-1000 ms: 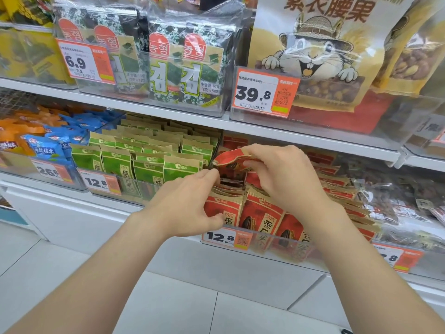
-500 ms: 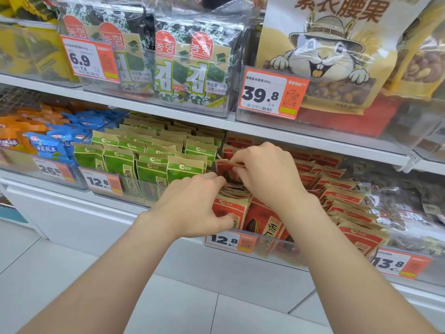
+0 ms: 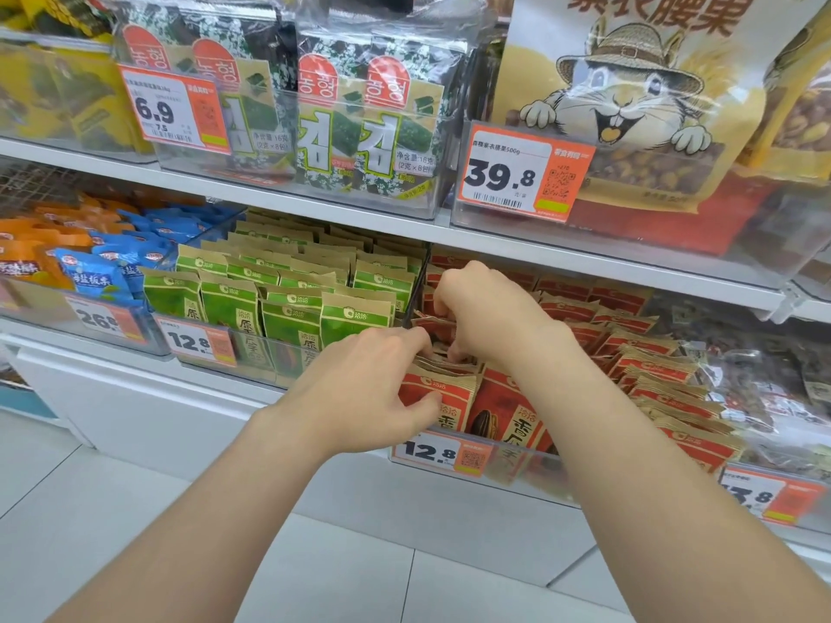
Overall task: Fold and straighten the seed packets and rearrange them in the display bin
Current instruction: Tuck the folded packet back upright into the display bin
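Red and kraft-brown seed packets (image 3: 508, 415) stand in rows in a clear display bin (image 3: 521, 465) on the lower shelf. My left hand (image 3: 364, 388) grips the front packet (image 3: 431, 388) of the left row, thumb on its face and fingers over its top edge. My right hand (image 3: 485, 312) reaches deeper into the same row, its curled fingers pinching a red packet (image 3: 431, 328) down among the others. The packets under both hands are partly hidden.
Green seed packets (image 3: 288, 303) fill the bin to the left, with blue and orange bags (image 3: 90, 272) beyond. More red packets (image 3: 665, 379) lean at the right. Above, a white shelf edge (image 3: 449, 238) carries seaweed packs (image 3: 341, 110) and a large nut bag (image 3: 629, 105). Price tags line the bin fronts.
My right hand has lowered the red packet from above the row down into it and pushed further back. My left hand stays on the front packet.
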`<move>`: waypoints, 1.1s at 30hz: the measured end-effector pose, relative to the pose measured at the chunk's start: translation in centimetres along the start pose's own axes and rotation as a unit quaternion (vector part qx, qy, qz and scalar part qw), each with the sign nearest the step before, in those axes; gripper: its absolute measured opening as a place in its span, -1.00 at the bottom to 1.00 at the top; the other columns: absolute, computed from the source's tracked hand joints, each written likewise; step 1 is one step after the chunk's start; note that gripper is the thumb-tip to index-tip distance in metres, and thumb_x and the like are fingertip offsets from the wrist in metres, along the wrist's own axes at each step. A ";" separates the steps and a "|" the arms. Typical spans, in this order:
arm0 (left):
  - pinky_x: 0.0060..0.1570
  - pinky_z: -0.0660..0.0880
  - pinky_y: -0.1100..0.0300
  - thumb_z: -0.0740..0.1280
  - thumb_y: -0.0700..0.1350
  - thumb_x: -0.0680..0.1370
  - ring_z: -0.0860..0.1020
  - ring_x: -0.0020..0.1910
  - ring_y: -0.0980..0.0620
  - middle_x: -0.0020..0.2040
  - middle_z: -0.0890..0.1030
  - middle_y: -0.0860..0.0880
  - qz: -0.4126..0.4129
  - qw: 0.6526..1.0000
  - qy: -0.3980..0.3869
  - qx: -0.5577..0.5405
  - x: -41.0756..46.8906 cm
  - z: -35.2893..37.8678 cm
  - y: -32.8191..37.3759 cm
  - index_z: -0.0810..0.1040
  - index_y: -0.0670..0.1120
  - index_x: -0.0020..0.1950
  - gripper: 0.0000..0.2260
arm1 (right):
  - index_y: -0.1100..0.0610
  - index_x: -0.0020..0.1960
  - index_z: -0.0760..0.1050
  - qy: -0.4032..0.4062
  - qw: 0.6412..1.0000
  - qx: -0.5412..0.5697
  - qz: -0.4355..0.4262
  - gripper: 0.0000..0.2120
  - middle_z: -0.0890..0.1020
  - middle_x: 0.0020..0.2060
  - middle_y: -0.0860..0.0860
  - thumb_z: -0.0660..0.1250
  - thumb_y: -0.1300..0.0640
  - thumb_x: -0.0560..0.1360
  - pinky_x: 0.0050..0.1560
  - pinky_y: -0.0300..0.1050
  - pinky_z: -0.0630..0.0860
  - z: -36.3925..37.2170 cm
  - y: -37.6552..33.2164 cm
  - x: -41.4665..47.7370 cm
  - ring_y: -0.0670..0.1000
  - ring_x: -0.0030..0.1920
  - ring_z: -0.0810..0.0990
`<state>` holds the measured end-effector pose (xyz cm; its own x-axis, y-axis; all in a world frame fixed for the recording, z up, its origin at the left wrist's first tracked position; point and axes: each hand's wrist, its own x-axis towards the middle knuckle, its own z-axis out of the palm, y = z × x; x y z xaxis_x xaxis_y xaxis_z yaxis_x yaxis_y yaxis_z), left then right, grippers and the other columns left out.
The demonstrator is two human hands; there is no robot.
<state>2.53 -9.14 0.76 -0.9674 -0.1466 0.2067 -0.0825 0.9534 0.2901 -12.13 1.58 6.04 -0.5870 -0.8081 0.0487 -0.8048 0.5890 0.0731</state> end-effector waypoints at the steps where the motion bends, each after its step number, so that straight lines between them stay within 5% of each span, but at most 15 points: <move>1: -0.08 0.63 0.00 0.31 0.31 0.54 0.59 0.01 0.10 0.07 0.63 0.18 0.001 1.000 0.004 0.002 -0.1 0.0 0.0 0.51 0.12 0.26 -0.61 | 0.11 0.10 0.52 -0.001 1.000 -0.020 -0.009 -0.54 0.50 0.01 0.09 0.71 0.17 0.36 -0.08 0.01 0.46 -0.2 -0.1 0.1 0.16 -0.06 0.45; 3: -0.05 0.63 0.00 0.30 0.34 0.59 0.60 0.07 0.09 0.13 0.62 0.18 0.004 1.000 0.012 0.018 -0.1 0.0 -0.1 0.52 0.12 0.30 -0.59 | 0.11 -0.01 0.45 0.016 0.997 -0.066 -0.030 -0.67 0.43 -0.09 0.06 0.60 0.24 0.45 -0.09 0.01 0.42 -0.5 -0.5 0.3 0.21 -0.02 0.51; 6: 0.03 0.62 -0.02 0.33 0.35 0.60 0.60 0.15 0.06 0.26 0.51 0.19 0.003 0.999 0.013 0.035 0.0 0.1 -0.2 0.54 0.09 0.40 -0.52 | 0.15 0.23 0.50 0.056 0.990 -0.123 -0.043 -0.72 0.56 0.10 0.14 0.41 0.32 0.55 -0.06 0.04 0.41 -0.2 -0.8 0.9 0.26 0.16 0.61; 13: -0.05 0.54 0.03 0.46 0.25 0.58 0.60 0.05 0.01 0.26 0.35 0.17 -0.040 0.998 -0.002 0.052 0.0 0.3 0.7 0.54 0.07 0.45 -0.50 | 0.14 0.32 0.48 -0.047 0.995 -0.083 -0.010 -0.61 0.56 0.23 0.15 0.51 0.19 0.55 0.00 0.03 0.47 0.5 -0.3 2.1 0.23 0.21 0.61; 20: 0.03 0.59 -0.05 0.55 0.19 0.52 0.61 0.11 -0.03 0.23 0.42 0.14 -0.072 0.996 0.028 0.035 0.1 0.0 1.3 0.49 0.06 0.36 -0.50 | 0.08 0.18 0.46 0.014 0.996 -0.083 -0.029 -0.83 0.61 0.18 0.12 0.38 0.19 0.62 0.09 0.06 0.35 0.0 0.6 1.3 0.23 0.25 0.59; 24: -0.10 0.61 -0.07 0.62 0.14 0.45 0.59 0.00 -0.02 0.22 0.34 0.15 -0.063 0.995 0.071 0.001 -0.1 0.3 1.4 0.28 0.12 0.32 -0.36 | 0.12 0.31 0.47 -0.103 0.994 -0.039 0.015 -0.75 0.59 0.20 0.13 0.24 0.26 0.66 0.56 0.38 0.13 0.7 0.8 1.3 0.25 0.42 0.47; 27: -0.10 0.58 -0.03 0.54 0.18 0.46 0.62 0.07 -0.07 0.47 0.25 0.13 -0.039 0.997 0.059 0.017 -0.1 0.9 1.2 0.15 0.07 0.58 -0.17 | 0.16 0.51 0.38 -0.196 0.979 0.017 0.047 -0.61 0.49 0.49 0.17 0.09 0.13 0.71 0.59 0.45 0.00 0.5 0.5 1.4 0.28 0.55 0.36; 29: 0.03 0.58 -0.03 0.47 0.21 0.47 0.59 0.28 -0.11 0.66 0.10 0.14 -0.041 0.998 0.039 0.021 0.1 1.1 1.0 0.04 0.04 0.69 -0.07 | 0.16 0.60 0.34 -0.198 0.977 0.055 0.058 -0.47 0.44 0.57 0.13 0.01 -0.07 0.74 0.58 0.47 -0.06 0.5 0.2 1.2 0.24 0.57 0.35; 31: 0.17 0.57 -0.06 0.41 0.24 0.47 0.52 0.44 -0.11 0.73 0.00 0.16 -0.046 0.999 0.013 0.019 0.3 1.1 0.8 -0.04 0.04 0.72 -0.04 | 0.14 0.43 0.52 -0.160 0.981 0.093 0.063 -0.45 0.58 0.41 0.11 -0.05 -0.14 0.73 0.56 0.46 -0.01 0.9 0.1 0.6 0.24 0.48 0.44; 33: 0.18 0.56 -0.05 0.38 0.27 0.46 0.51 0.46 -0.11 0.74 0.03 0.15 -0.047 0.999 0.001 0.015 0.6 1.1 0.7 -0.02 0.05 0.72 -0.05 | 0.13 -0.04 0.59 -0.091 0.983 0.150 0.056 -0.51 0.65 0.00 0.06 -0.03 -0.09 0.73 0.42 0.33 0.23 1.7 0.4 -0.1 0.20 0.19 0.55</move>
<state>1.68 -8.26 0.05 -0.9543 -0.2369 0.1820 -0.1806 0.9429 0.2798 -12.57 1.92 4.38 -0.6580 -0.7395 -0.1417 -0.7072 0.6716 -0.2209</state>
